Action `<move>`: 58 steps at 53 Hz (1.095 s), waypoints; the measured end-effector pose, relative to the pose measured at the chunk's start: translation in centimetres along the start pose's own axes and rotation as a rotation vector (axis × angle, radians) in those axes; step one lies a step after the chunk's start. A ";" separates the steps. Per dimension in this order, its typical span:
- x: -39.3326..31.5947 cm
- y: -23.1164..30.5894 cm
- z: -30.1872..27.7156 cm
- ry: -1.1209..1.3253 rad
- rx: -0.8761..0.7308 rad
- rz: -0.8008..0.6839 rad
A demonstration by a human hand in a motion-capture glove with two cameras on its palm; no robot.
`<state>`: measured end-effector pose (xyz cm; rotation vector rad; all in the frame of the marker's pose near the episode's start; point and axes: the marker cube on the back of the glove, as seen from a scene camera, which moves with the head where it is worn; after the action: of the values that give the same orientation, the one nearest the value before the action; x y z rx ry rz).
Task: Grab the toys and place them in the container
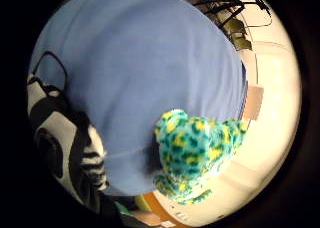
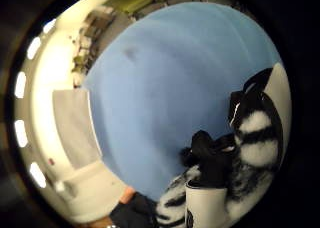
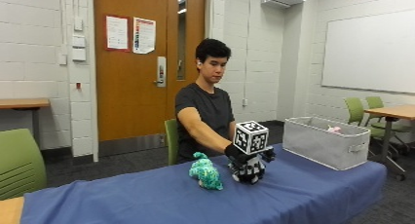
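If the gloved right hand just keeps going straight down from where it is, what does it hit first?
Most likely the zebra-striped toy: the right hand is on top of it, fingers curled around it. Below the toy lies the blue tablecloth.

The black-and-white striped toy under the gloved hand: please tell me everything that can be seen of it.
The striped toy is a plush with fluffy white fur and black zebra-like stripes. It stands on the blue tablecloth, near the table's middle, just beside the teal spotted toy but apart from it. The gloved right hand grips it from above, fingers curled round its top, so its upper part is hidden. The palm views show its fur close against the glove. Its head and face cannot be made out.
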<state>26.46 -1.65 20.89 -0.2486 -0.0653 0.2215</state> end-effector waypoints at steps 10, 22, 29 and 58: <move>-2.1 0.7 -5.5 -0.007 0.063 -0.029; -8.7 1.9 -18.4 -0.021 0.241 -0.133; -15.9 3.3 -24.9 -0.018 0.345 -0.238; -45.2 7.3 -28.4 -0.124 0.371 -0.815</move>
<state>-16.46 -11.67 -10.07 0.1727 -0.2385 -0.5608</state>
